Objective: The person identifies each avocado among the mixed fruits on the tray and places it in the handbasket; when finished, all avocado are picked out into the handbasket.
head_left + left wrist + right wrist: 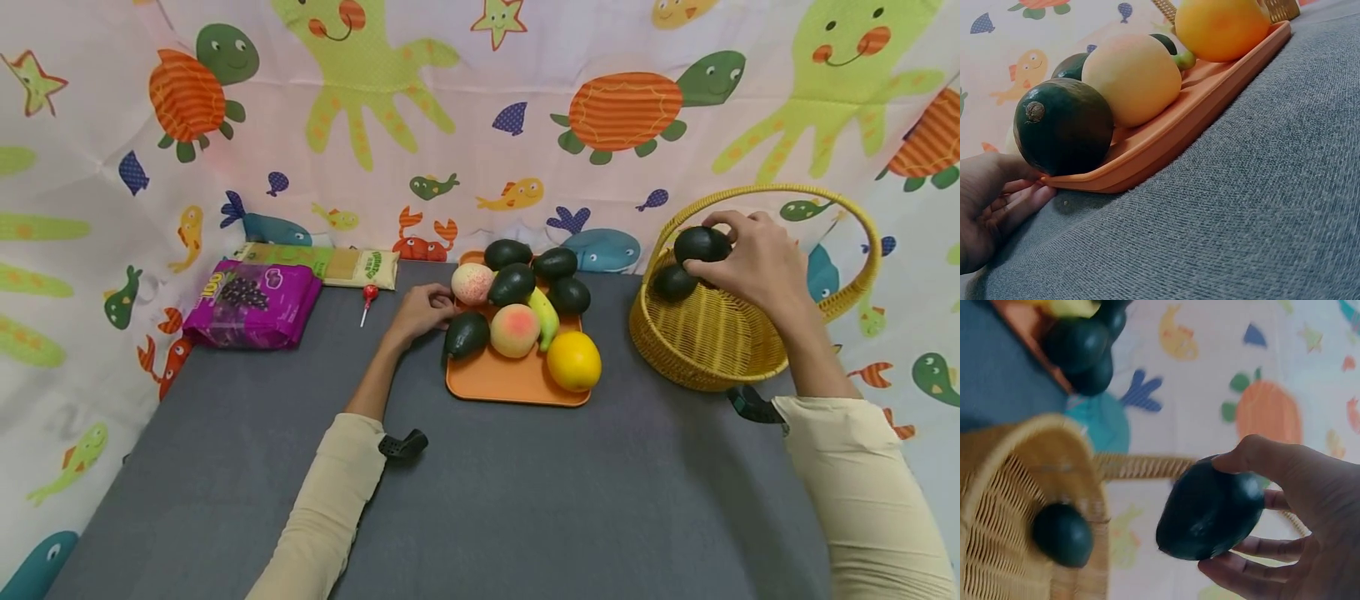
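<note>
My right hand (761, 254) grips a dark green avocado (1210, 509) between thumb and fingers, over the opening of a yellow wicker basket (708, 333). Inside the basket, against its wall, lies another avocado (1063, 534). At the left edge of an orange tray (510, 387), my left hand (422, 312) pinches the rim, with the thumb above and fingers low in the left wrist view. Right beside those fingertips sits an avocado (1063, 128). The tray also bears several more avocados, two peaches (514, 331), a green-yellow banana (544, 317) and a round yellow-orange fruit (573, 362).
To the left lie a purple grape-picture package (255, 304), a long yellow-green packet (322, 264) and a red lollipop (370, 293). Behind the grey table (570, 492) hangs a cloth printed with sea animals (465, 125). The basket's tall handle (866, 233) arches over its opening.
</note>
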A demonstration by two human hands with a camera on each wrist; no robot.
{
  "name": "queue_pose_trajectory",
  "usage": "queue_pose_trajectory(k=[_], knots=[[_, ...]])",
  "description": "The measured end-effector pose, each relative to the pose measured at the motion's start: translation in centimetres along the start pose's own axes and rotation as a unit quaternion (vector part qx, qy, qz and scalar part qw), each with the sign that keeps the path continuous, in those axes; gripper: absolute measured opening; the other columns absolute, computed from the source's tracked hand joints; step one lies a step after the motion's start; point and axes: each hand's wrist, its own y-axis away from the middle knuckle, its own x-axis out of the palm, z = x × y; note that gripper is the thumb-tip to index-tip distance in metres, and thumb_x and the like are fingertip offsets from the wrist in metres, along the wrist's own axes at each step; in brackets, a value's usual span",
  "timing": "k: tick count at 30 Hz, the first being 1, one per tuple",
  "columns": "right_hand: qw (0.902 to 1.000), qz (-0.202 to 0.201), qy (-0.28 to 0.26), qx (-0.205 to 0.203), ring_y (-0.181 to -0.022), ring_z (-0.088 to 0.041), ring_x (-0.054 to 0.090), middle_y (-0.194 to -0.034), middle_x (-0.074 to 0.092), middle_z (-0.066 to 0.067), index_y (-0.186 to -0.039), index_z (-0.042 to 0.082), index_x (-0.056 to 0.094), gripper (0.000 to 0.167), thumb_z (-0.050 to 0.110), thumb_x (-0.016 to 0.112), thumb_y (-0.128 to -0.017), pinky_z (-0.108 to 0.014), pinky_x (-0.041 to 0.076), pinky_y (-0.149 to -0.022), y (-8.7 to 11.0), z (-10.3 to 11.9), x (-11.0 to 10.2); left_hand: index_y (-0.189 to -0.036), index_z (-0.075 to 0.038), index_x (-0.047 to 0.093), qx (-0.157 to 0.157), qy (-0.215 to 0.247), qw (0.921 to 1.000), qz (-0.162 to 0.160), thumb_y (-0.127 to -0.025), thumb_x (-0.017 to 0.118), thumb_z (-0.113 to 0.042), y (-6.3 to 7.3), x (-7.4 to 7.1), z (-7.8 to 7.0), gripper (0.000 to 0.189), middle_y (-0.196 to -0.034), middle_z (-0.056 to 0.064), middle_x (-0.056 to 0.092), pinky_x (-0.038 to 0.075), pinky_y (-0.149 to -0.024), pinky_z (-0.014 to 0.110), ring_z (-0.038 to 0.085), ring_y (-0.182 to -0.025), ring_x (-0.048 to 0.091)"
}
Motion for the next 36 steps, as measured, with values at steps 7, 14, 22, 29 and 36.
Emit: queue_pose_trajectory(k=[7, 14, 22, 29, 36], knots=[[0.9964, 0.037, -0.016, 0.075, -0.082, -0.043, 0.061, -0.107, 0.06, -0.034, -0.136, 0.0, 0.056, 0.069, 0.053, 0.069, -0.093, -0.04, 0.041, -0.052, -2.3, -4.5, 1.4, -0.13, 0.002, 0.066, -0.01, 0.003, 0.9999, 0.004, -0.096, 0.071, -0.011, -0.2, -0.1, 0.0, 0.037, -0.113, 0.022, 0.073, 0.066, -0.067, 0.023, 0.009, -0.085, 0.069], [0.9831, 0.084, -0.076, 0.144, -0.047, -0.022, 0.065, -0.094, 0.066, -0.033, -0.122, -0.015, 0.055, 0.063, 0.043, 0.065, -0.097, -0.036, 0.053, -0.046, -2.8, -7.5, 3.1, -0.13, 0.003, 0.066, -0.012, 0.003, 0.9999, 0.007, -0.096, 0.072, -0.011, -0.4, 0.0, 0.0, 0.037, -0.114, 0.023, 0.072, 0.066, -0.067, 0.024, 0.009, -0.083, 0.068], [0.9587, 0.117, -0.151, 0.211, -0.042, -0.019, 0.063, -0.059, 0.062, -0.013, -0.086, -0.01, 0.059, 0.048, 0.036, 0.065, -0.097, -0.038, 0.06, -0.045, -3.7, -10.0, 5.7, -0.128, 0.002, 0.066, -0.009, -0.003, 0.9999, 0.005, -0.095, 0.073, -0.012, -0.3, -0.2, -0.2, 0.037, -0.111, 0.021, 0.073, 0.066, -0.067, 0.024, 0.01, -0.083, 0.069], [0.9425, 0.122, -0.18, 0.254, -0.045, -0.018, 0.064, -0.097, 0.054, -0.035, -0.111, -0.024, 0.048, 0.056, 0.029, 0.063, -0.098, -0.044, 0.065, -0.051, -3.7, -11.0, 7.4, -0.129, 0.001, 0.067, -0.01, -0.004, 0.9999, 0.007, -0.094, 0.073, -0.012, -0.5, -0.2, 0.1, 0.038, -0.107, 0.021, 0.074, 0.066, -0.066, 0.024, 0.01, -0.082, 0.069], [0.9331, 0.122, -0.207, 0.268, -0.049, -0.018, 0.065, -0.111, 0.05, -0.039, -0.121, -0.025, 0.044, 0.061, 0.032, 0.055, -0.102, -0.044, 0.066, -0.056, -3.8, -10.5, 8.2, -0.13, 0.002, 0.066, -0.004, -0.001, 1.0, 0.005, -0.095, 0.073, -0.012, -0.4, -0.3, 0.4, 0.038, -0.108, 0.021, 0.074, 0.066, -0.067, 0.025, 0.01, -0.082, 0.069]])
